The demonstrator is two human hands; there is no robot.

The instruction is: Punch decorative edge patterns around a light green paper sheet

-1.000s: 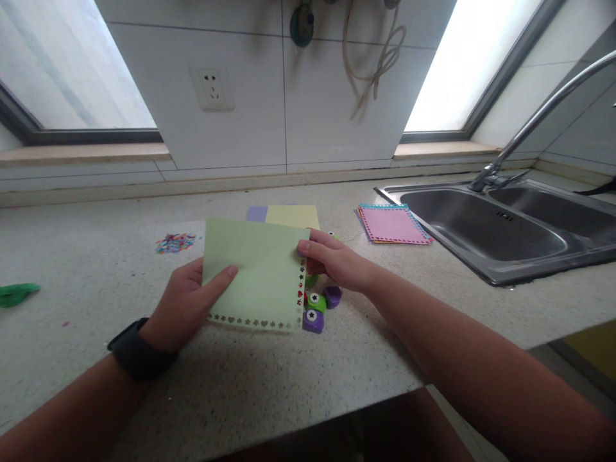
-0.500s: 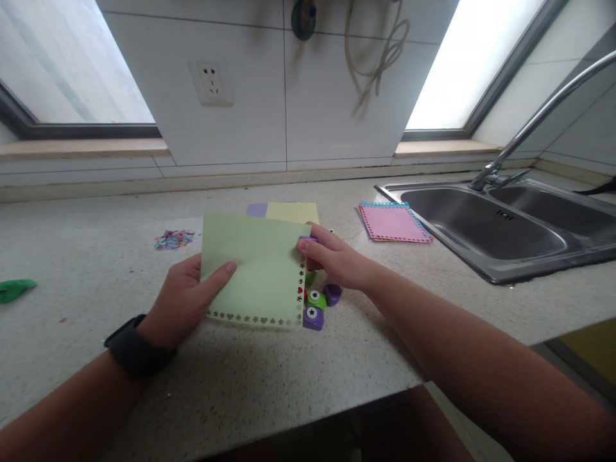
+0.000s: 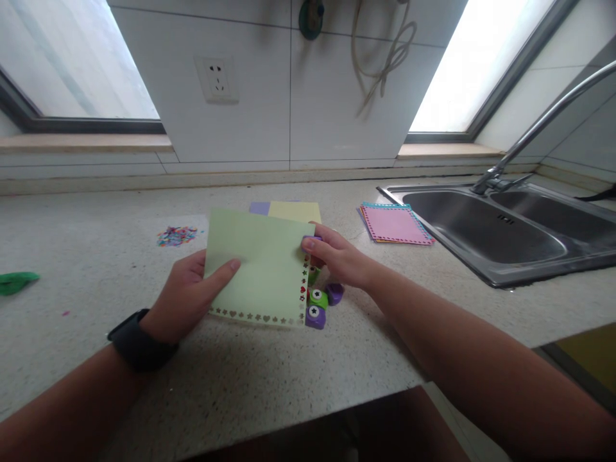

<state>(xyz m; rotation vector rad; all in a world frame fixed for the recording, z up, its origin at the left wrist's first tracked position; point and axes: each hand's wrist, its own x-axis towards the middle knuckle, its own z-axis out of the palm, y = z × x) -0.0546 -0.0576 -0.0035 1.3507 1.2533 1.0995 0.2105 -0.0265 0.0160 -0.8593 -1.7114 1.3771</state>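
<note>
A pale green sheet of paper [image 3: 260, 269] is held up over the counter, with punched shapes such as stars and hearts along its bottom and right edges. My left hand [image 3: 192, 295] grips its left side, thumb on the front and fingers hidden behind. At the upper right edge, my right hand [image 3: 337, 253] is closed around a purple craft punch [image 3: 312, 238], mostly covered by the fingers and set on the paper's edge. Just below lie more craft punches: a green one [image 3: 318, 299], a purple one [image 3: 316, 317] and another purple one [image 3: 335, 294].
Yellow paper [image 3: 296, 210] and lilac paper [image 3: 259, 208] lie behind the sheet. A stack of punched pink paper [image 3: 394, 224] rests beside the steel sink [image 3: 486, 273]. Colourful confetti [image 3: 177, 236] is heaped at left, and a green object [image 3: 18, 283] lies at the far left.
The whole view has shifted slightly. Both hands keep their hold on the paper and the punch, with almost no other movement visible.
</note>
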